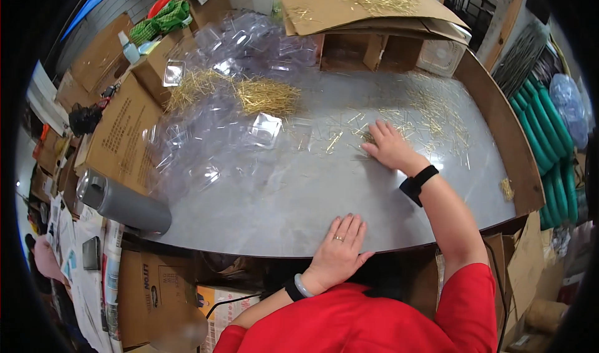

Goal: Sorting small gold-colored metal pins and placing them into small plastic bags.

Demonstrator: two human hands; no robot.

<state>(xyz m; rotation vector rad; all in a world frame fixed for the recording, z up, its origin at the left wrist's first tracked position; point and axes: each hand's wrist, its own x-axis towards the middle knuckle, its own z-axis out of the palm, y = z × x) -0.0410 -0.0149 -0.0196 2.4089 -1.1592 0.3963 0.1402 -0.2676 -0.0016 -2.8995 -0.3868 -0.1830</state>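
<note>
Thin gold-coloured metal pins [430, 119]: scattered loose over the grey tabletop [281, 191], densest at two o'clock from its centre; a heaped pile of the same pins [265, 95] lies at eleven o'clock, and a further sprinkling rests on the flat brown cardboard sheet [355, 6] at twelve o'clock.

Clear plastic blister trays [212, 134]: a loose transparent heap at ten o'clock on the table, one small square tray [266, 130] lying apart toward the centre.

Brown cardboard carton with dark printed lettering on its side [121, 134]: at nine o'clock, off the table edge; more brown cartons stacked behind it at ten to eleven o'clock.

Grey cylindrical flask [125, 204]: lying on its side at eight o'clock, at the table rim.

Green corrugated hoses [549, 153]: bundled at three o'clock beyond the raised brown wooden rim [499, 122].

Right hand [388, 146]: arm stretched forward to one o'clock, palm down, fingers spread and pressed on the scattered pins; nothing clenched, black band at the wrist.

Left hand [340, 250]: at six o'clock near the table's front edge, flat, palm down, fingers together, grasping nothing; ring on one finger, pale bracelet at the wrist.
</note>
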